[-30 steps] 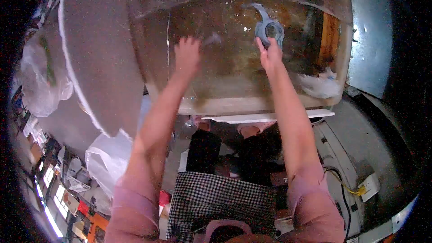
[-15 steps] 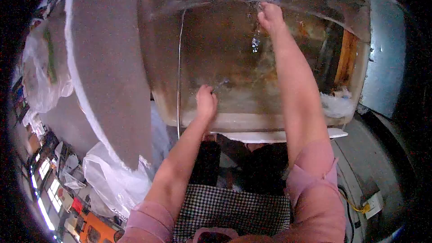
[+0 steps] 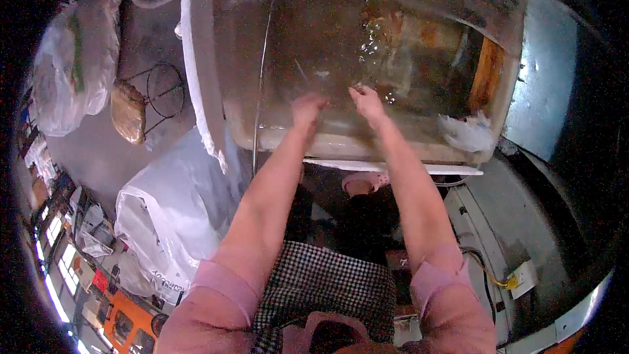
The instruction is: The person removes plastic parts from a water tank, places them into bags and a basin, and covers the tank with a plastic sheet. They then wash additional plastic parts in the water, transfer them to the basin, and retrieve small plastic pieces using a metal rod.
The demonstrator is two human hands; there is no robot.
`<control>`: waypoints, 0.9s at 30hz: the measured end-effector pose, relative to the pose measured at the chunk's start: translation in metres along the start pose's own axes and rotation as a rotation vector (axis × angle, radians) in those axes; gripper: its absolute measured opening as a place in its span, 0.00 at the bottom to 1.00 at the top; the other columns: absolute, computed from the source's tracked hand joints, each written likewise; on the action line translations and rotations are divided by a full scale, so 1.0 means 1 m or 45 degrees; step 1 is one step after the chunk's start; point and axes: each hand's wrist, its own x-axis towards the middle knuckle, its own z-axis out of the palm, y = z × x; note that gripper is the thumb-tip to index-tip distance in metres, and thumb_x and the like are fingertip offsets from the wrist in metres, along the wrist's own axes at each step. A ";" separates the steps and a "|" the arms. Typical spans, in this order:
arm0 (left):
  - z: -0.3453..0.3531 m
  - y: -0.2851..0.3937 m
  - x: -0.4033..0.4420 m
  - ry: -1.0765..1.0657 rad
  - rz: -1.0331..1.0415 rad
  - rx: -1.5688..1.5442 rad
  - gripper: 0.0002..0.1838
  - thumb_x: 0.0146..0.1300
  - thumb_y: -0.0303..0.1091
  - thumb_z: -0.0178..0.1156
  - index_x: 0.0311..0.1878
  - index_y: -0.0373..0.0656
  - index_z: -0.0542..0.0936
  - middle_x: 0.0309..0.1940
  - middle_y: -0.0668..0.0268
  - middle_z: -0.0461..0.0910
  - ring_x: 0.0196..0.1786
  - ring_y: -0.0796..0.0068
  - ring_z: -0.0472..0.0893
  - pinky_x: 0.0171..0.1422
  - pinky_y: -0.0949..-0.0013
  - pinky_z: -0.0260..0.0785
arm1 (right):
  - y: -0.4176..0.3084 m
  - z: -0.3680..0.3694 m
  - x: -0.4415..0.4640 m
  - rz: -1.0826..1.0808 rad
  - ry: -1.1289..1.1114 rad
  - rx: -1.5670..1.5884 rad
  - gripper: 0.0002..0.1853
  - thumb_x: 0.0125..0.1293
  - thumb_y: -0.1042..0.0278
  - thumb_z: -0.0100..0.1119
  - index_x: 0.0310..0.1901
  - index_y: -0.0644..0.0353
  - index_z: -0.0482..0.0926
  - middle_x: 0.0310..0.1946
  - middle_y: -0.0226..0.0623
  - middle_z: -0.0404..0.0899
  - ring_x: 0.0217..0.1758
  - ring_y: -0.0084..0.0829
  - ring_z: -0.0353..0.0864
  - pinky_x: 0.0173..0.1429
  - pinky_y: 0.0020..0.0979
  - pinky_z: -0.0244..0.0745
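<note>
A large tub or tray with a pale rim and a glossy brown inside lies before me. My left hand is over its near part, fingers curled and blurred; anything in them is hidden. Close to its right, my right hand has its fingertips pinched together, and I cannot make out what is between them. Small shiny clear specks, perhaps water or beads, trail over the brown surface beyond my right hand. A thin pale line like a wire runs down the tub's left side.
Crumpled clear plastic lies in the tub's near right corner. Left are a large white plastic bag, a round-topped stool and an orange machine. A socket box with a yellow cable is at lower right.
My right hand has come back from the far side to near my left hand, which has risen slightly. The view has shifted, showing the stool and a pink shoe below.
</note>
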 end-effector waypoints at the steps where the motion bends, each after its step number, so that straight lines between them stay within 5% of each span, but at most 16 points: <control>1: 0.002 0.006 -0.006 -0.001 0.001 0.003 0.09 0.51 0.30 0.60 0.32 0.33 0.80 0.28 0.66 0.80 0.28 0.78 0.78 0.32 0.74 0.69 | -0.001 0.009 -0.003 0.089 -0.041 0.220 0.20 0.61 0.62 0.51 0.53 0.58 0.67 0.47 0.39 0.70 0.43 0.29 0.73 0.40 0.25 0.71; 4: 0.006 0.021 -0.015 0.028 -0.093 -0.101 0.09 0.51 0.31 0.60 0.33 0.34 0.80 0.27 0.64 0.80 0.28 0.77 0.78 0.34 0.74 0.69 | 0.005 0.037 0.008 0.152 -0.129 0.585 0.22 0.62 0.59 0.47 0.57 0.58 0.64 0.54 0.40 0.65 0.45 0.34 0.72 0.39 0.32 0.73; 6: 0.001 0.026 -0.019 0.171 0.000 0.356 0.10 0.49 0.30 0.58 0.34 0.35 0.79 0.31 0.59 0.79 0.34 0.69 0.78 0.40 0.70 0.67 | 0.024 0.062 0.036 -0.170 0.057 0.064 0.23 0.56 0.58 0.52 0.48 0.68 0.69 0.39 0.50 0.75 0.39 0.38 0.77 0.42 0.35 0.73; 8: -0.007 0.019 -0.021 0.278 0.174 0.480 0.10 0.51 0.31 0.58 0.34 0.36 0.79 0.32 0.56 0.79 0.36 0.64 0.78 0.43 0.68 0.67 | 0.020 0.074 0.043 -0.361 0.136 -0.128 0.19 0.55 0.61 0.51 0.42 0.70 0.72 0.38 0.55 0.74 0.39 0.45 0.76 0.44 0.39 0.72; 10: -0.018 0.018 -0.028 0.387 0.350 0.606 0.10 0.52 0.32 0.57 0.35 0.37 0.79 0.33 0.54 0.78 0.39 0.59 0.78 0.45 0.66 0.67 | -0.012 0.074 0.027 -0.389 -0.013 -0.908 0.16 0.55 0.62 0.51 0.37 0.68 0.74 0.37 0.54 0.75 0.38 0.47 0.76 0.45 0.39 0.71; 12: -0.027 0.024 -0.038 0.427 0.887 0.846 0.13 0.54 0.34 0.58 0.40 0.37 0.77 0.28 0.55 0.77 0.31 0.64 0.78 0.36 0.66 0.69 | -0.018 0.081 0.022 -0.395 0.025 -0.885 0.15 0.55 0.62 0.50 0.36 0.67 0.74 0.36 0.54 0.75 0.39 0.47 0.75 0.44 0.40 0.71; 14: -0.029 0.018 -0.040 0.440 0.801 0.933 0.15 0.55 0.34 0.56 0.44 0.38 0.74 0.28 0.54 0.76 0.31 0.60 0.77 0.35 0.63 0.68 | -0.021 0.085 0.014 -0.405 0.085 -0.872 0.13 0.56 0.63 0.49 0.36 0.66 0.74 0.35 0.53 0.75 0.39 0.46 0.75 0.44 0.41 0.71; 16: -0.018 0.039 -0.052 0.450 0.714 0.998 0.17 0.55 0.34 0.55 0.48 0.39 0.71 0.28 0.52 0.76 0.31 0.56 0.77 0.35 0.60 0.68 | -0.014 0.088 0.006 -0.540 0.150 -0.483 0.12 0.60 0.65 0.46 0.37 0.65 0.73 0.35 0.52 0.75 0.40 0.44 0.75 0.43 0.39 0.70; 18: 0.005 0.079 -0.073 0.135 0.001 1.110 0.22 0.57 0.30 0.49 0.57 0.41 0.63 0.36 0.50 0.76 0.40 0.52 0.76 0.44 0.55 0.65 | -0.021 0.080 -0.021 -0.492 0.188 -0.213 0.11 0.61 0.66 0.44 0.38 0.65 0.72 0.35 0.51 0.75 0.39 0.43 0.75 0.43 0.38 0.70; 20: 0.019 0.061 -0.077 0.064 0.105 1.260 0.24 0.56 0.30 0.49 0.57 0.40 0.62 0.37 0.51 0.76 0.41 0.52 0.75 0.45 0.54 0.65 | -0.019 0.071 -0.037 -0.432 0.216 0.064 0.11 0.62 0.67 0.42 0.39 0.65 0.72 0.35 0.51 0.74 0.38 0.42 0.75 0.43 0.36 0.69; 22: 0.029 0.072 -0.092 -0.004 0.217 1.418 0.25 0.55 0.29 0.49 0.57 0.39 0.61 0.39 0.51 0.75 0.41 0.52 0.74 0.45 0.53 0.64 | -0.023 0.056 -0.048 -0.326 0.075 0.184 0.16 0.67 0.63 0.38 0.45 0.66 0.71 0.40 0.41 0.76 0.41 0.31 0.76 0.47 0.30 0.68; 23: 0.032 0.076 -0.101 -0.043 0.366 1.469 0.25 0.54 0.29 0.49 0.56 0.38 0.61 0.39 0.52 0.75 0.41 0.52 0.74 0.47 0.53 0.63 | -0.021 0.053 -0.058 -0.218 -0.022 0.766 0.15 0.68 0.64 0.37 0.49 0.65 0.67 0.42 0.40 0.75 0.43 0.31 0.76 0.48 0.30 0.70; 26: 0.034 0.086 -0.117 -0.119 0.595 1.462 0.25 0.50 0.29 0.52 0.54 0.38 0.64 0.40 0.53 0.73 0.44 0.56 0.71 0.50 0.55 0.60 | -0.034 0.030 -0.078 -0.214 -0.107 1.169 0.15 0.67 0.66 0.39 0.52 0.65 0.63 0.43 0.45 0.75 0.43 0.34 0.76 0.45 0.32 0.73; 27: 0.032 0.088 -0.120 -0.153 0.784 1.371 0.25 0.48 0.29 0.56 0.53 0.43 0.67 0.42 0.52 0.72 0.44 0.55 0.71 0.50 0.55 0.61 | -0.019 0.025 -0.067 -0.366 -0.049 0.911 0.15 0.66 0.67 0.41 0.51 0.66 0.62 0.37 0.44 0.76 0.36 0.33 0.78 0.37 0.30 0.74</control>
